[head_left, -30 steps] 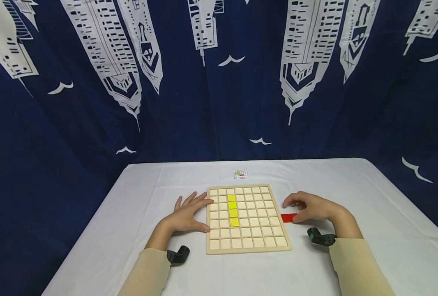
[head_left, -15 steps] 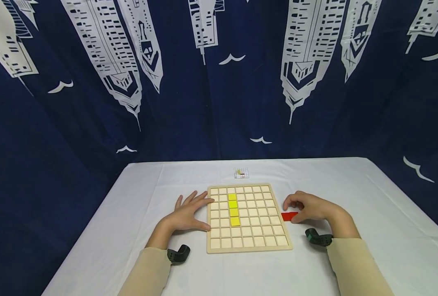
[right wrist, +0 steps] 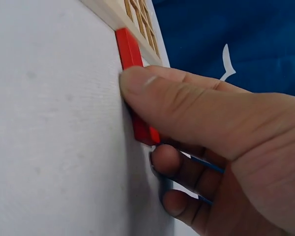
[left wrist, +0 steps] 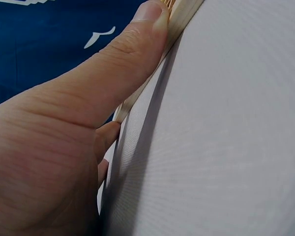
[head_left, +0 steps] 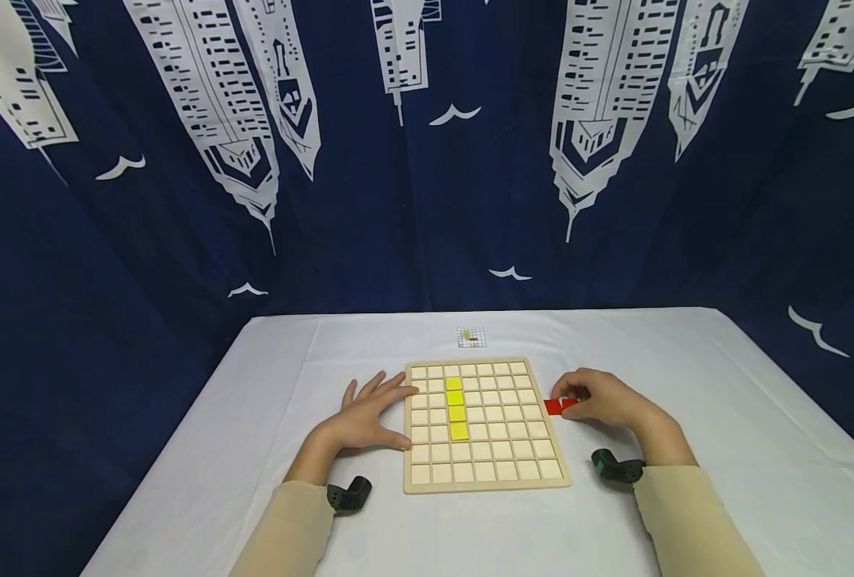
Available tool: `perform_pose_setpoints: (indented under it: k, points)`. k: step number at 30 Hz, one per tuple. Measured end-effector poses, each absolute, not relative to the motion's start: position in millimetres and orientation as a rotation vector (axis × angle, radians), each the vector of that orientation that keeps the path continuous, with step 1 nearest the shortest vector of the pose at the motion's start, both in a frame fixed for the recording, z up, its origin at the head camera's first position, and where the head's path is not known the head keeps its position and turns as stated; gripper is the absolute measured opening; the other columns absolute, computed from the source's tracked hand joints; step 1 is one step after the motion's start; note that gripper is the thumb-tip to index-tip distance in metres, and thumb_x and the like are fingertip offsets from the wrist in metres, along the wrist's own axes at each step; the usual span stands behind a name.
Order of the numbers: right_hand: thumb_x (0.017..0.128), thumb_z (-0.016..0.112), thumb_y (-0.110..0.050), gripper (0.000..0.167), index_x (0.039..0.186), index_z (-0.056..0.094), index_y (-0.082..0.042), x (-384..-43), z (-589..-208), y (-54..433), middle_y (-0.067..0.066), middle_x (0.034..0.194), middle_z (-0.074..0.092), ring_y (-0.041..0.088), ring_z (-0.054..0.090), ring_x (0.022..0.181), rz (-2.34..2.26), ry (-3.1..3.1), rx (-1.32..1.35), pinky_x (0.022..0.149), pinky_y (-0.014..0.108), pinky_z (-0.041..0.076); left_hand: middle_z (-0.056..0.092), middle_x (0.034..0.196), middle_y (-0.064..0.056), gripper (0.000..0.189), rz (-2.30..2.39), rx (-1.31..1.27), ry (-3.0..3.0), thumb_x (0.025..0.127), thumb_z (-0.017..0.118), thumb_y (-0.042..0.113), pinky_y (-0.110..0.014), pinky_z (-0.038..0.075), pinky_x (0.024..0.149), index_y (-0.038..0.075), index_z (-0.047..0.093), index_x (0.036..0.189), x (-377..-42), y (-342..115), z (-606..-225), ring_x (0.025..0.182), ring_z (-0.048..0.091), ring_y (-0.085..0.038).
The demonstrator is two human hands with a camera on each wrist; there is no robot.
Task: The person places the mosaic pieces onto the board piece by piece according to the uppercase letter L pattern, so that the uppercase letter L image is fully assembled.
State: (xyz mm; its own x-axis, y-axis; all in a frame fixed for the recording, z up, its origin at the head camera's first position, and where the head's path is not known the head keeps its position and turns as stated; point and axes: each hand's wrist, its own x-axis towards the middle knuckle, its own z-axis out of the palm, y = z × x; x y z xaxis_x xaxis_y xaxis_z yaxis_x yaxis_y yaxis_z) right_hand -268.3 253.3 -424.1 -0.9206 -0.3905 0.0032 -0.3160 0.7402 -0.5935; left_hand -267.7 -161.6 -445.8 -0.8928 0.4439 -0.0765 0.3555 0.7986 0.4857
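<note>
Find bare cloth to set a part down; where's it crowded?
Free: white cloth nearside of the grid board, between the sleeves; the far strip right of the small card. Crowded: the grid board's right edge, where the right hand pinches the red piece, and its left edge, touched by the left hand.

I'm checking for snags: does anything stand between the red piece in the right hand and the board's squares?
Only the wooden border lies between the red piece and the squares; the right hand pinches the piece directly, nothing visible between.
</note>
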Motion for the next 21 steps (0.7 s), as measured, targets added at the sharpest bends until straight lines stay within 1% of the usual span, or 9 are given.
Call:
perform_pose_setpoints:
  k: [4, 7, 14, 21]
  points:
    - [0.082, 0.079, -0.009, 0.021, 0.100, 0.071, -0.014, -269.2, -425.3, 251.9, 0.002, 0.090, 0.060, 0.015, 0.048, 0.083, -0.924, 2.844, -0.548, 0.072, 0.025, 0.042, 0.021, 0.168, 0.003, 0.090, 0.708, 0.629, 2.803, 0.069, 0.084, 0.056, -0.067, -0.010, 0.121, 0.035, 0.046, 0.148, -267.8, -160.6, -445.4, 0.158, 0.005, -0.031]
    - [0.082, 0.079, -0.008, 0.021, 0.100, 0.071, -0.013, -269.8, -426.2, 251.9, 0.002, 0.090, 0.060, 0.015, 0.048, 0.082, -0.920, 2.862, -0.539, 0.070, 0.025, 0.042, 0.022, 0.168, 0.002, 0.089, 0.716, 0.633, 2.803, 0.069, 0.084, 0.056, -0.068, -0.010, 0.121, 0.034, 0.047, 0.147, -267.7, -160.2, -445.3, 0.158, 0.005, -0.032]
    - [0.081, 0.081, -0.012, 0.021, 0.100, 0.072, -0.009, -271.9, -425.4, 251.6, 0.003, 0.089, 0.062, 0.014, 0.049, 0.080, -0.928, 2.943, -0.511, 0.068, 0.023, 0.043, 0.022, 0.168, 0.003, 0.089, 0.706, 0.624, 2.807, 0.069, 0.084, 0.056, -0.067, -0.011, 0.121, 0.036, 0.047, 0.147, -268.0, -160.0, -445.4, 0.158, 0.005, -0.031]
    - [0.082, 0.079, -0.011, 0.020, 0.101, 0.075, -0.010, -275.0, -421.5, 248.0, 0.003, 0.092, 0.063, 0.016, 0.051, 0.083, -0.959, 2.979, -0.488, 0.069, 0.022, 0.044, 0.021, 0.168, 0.004, 0.090, 0.716, 0.623, 2.798, 0.068, 0.084, 0.056, -0.066, -0.012, 0.122, 0.037, 0.046, 0.147, -269.0, -161.2, -446.7, 0.158, 0.004, -0.031]
